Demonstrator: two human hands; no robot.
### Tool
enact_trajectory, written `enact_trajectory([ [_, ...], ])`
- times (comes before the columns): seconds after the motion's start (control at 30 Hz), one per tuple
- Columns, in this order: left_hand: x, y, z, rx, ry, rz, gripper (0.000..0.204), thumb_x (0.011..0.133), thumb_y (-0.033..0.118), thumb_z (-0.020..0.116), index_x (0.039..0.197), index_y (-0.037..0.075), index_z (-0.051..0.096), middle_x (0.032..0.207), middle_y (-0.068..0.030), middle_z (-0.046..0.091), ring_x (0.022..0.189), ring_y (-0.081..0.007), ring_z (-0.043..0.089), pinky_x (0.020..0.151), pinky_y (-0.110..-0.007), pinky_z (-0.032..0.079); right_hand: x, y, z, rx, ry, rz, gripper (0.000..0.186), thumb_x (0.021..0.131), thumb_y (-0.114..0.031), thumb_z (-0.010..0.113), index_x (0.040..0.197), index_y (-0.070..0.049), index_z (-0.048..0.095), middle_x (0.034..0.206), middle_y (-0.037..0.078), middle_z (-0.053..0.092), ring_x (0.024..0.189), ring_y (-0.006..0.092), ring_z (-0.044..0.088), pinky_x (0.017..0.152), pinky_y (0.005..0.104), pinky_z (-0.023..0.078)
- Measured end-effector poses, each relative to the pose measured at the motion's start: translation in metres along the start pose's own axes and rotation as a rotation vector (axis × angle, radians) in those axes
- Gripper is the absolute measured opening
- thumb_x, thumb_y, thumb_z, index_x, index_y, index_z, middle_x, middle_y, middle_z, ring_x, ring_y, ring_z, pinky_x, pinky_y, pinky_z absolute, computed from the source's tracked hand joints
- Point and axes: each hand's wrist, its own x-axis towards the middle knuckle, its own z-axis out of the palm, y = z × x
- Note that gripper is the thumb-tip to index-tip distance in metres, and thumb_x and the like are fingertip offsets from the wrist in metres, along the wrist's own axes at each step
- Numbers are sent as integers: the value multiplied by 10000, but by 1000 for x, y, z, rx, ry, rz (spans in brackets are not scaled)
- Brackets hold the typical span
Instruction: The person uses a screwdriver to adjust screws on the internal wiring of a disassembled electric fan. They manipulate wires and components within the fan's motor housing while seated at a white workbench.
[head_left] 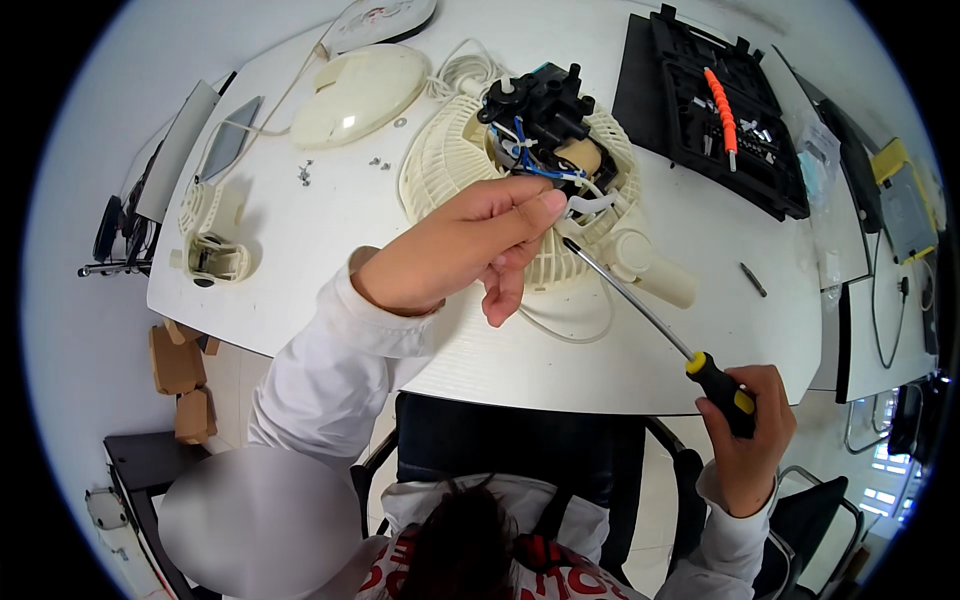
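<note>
The right hand is grasping a black-and-yellow screwdriver by its handle, and the long metal shaft is slanting up and leftward, its tip hovering or resting near the cream fan cage; which of the two, I cannot tell. The left hand is reaching over the cage, its thumb and forefinger meeting beside a white strip; whether they are gripping it or something smaller, I cannot tell. Its other fingers are curling loosely below. The black motor assembly is sitting on the cage, just beyond the left hand, with blue wires running along its near side. A cream tube is jutting out from the cage toward the right. On the white tabletop, a cream housing is standing at the left, a rounded cream cover is lying farther back, and small screws are lying scattered between them and the cage. At the right, an open black toolbox is holding an orange flexible shaft.
</note>
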Motion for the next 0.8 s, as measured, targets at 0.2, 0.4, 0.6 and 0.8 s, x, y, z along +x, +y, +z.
enact_trajectory([
  [0.2, 1, 0, -1, -5, -13, -4, 385, 1010, 391, 419, 759, 100, 384, 581, 32, 310, 375, -92, 414, 379, -236, 377, -14, 6, 1, 86, 90, 65, 404, 672, -70, 823, 990, -16, 581, 796, 129, 632, 657, 234, 625, 621, 269, 481],
  [0.4, 2, 1, 0, -11, -5, -1, 399, 1007, 397, 421, 747, 96, 389, 565, 38, 295, 376, -91, 408, 379, -241, 371, -11, 10, 10, 103, 89, 13, 398, 696, -98, 819, 1001, -15, 577, 773, 131, 632, 639, 231, 620, 607, 258, 472],
  [0.6, 2, 0, 1, -18, -2, -1, 400, 1007, 401, 418, 750, 95, 393, 562, 38, 291, 372, -93, 411, 379, -240, 367, -8, 9, 12, 116, 71, 20, 390, 709, -106, 813, 1001, -15, 571, 760, 130, 623, 628, 230, 609, 592, 259, 462],
  [0.8, 2, -1, -1, -39, -29, -4, 359, 1014, 368, 419, 776, 100, 395, 583, 39, 303, 373, -86, 410, 377, -225, 367, -7, 12, 16, 147, 54, 20, 381, 714, -105, 808, 997, -13, 569, 753, 133, 617, 622, 230, 604, 589, 265, 461],
])
